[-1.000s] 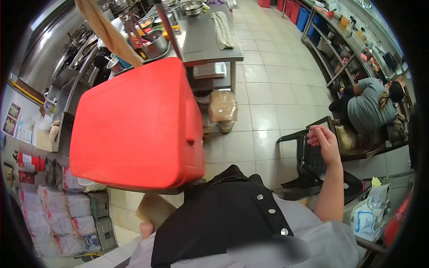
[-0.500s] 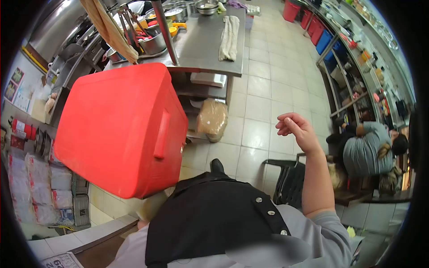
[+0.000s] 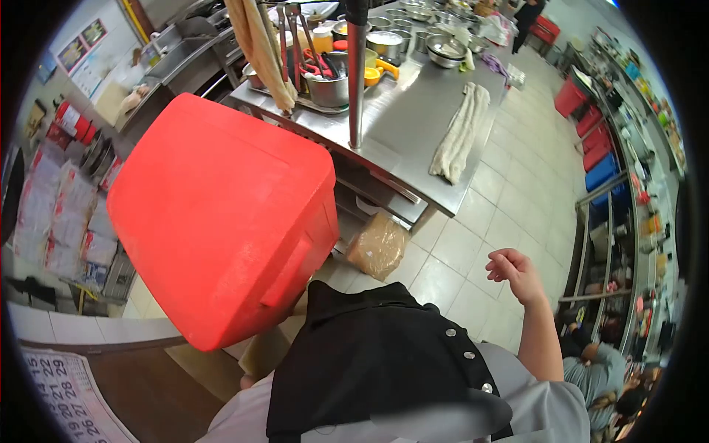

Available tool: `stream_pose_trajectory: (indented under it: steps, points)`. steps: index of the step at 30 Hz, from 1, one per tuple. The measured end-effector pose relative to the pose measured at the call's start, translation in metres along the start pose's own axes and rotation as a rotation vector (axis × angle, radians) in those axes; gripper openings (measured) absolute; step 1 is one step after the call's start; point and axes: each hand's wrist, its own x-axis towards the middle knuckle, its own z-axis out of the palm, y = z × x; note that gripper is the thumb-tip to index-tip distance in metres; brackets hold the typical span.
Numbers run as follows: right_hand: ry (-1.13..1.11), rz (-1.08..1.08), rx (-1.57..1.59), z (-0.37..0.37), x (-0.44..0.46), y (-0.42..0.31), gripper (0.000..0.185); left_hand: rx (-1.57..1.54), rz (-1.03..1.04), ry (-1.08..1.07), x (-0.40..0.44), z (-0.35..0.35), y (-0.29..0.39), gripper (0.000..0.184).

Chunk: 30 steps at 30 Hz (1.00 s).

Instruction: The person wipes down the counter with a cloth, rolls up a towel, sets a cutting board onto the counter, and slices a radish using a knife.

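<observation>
A large red plastic bin point(image 3: 221, 207) with a moulded side handle point(image 3: 288, 272) fills the left of the view, tilted, close in front of my black apron point(image 3: 384, 362). My left hand is hidden by the bin; only a sliver of skin shows low beside my sleeve, so its grip cannot be made out. Out to the right, my right hand point(image 3: 515, 275) hangs in the air over the tiled floor, apart from everything. Its fingers are loosely curled in, with nothing visible in them.
Ahead stands a steel table point(image 3: 395, 118) with a post point(image 3: 356, 88), a white towel point(image 3: 461, 133) and several metal pots. A wrapped brown package point(image 3: 378, 246) is by its lower shelf. Shelving point(image 3: 609, 244) runs along the right, where a crouching person point(image 3: 594, 376) in grey is. A fire extinguisher point(image 3: 74, 122) hangs left.
The view has turned, so the table and person sit further right and lower. The bin appears tilted differently. My right hand remains raised, lower in the view. The black chair has left the view.
</observation>
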Motion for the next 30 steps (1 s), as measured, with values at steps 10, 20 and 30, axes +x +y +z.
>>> stream_pose_trajectory:
  steps: [10,20,30]
  points:
    - [-0.381,-0.178,-0.037,-0.064,0.089,-0.011,0.03,0.11,-0.216,0.117,-0.138,0.027,0.047,0.036]
    - [-0.51,-0.202,-0.032,-0.132,0.135,0.05,0.031,-0.005,-0.065,0.277,-0.268,-0.034,0.2,0.031]
    - [-0.799,-0.239,-0.094,-0.091,0.141,0.061,0.03,-0.517,0.271,0.3,-0.348,-0.134,0.356,0.022]
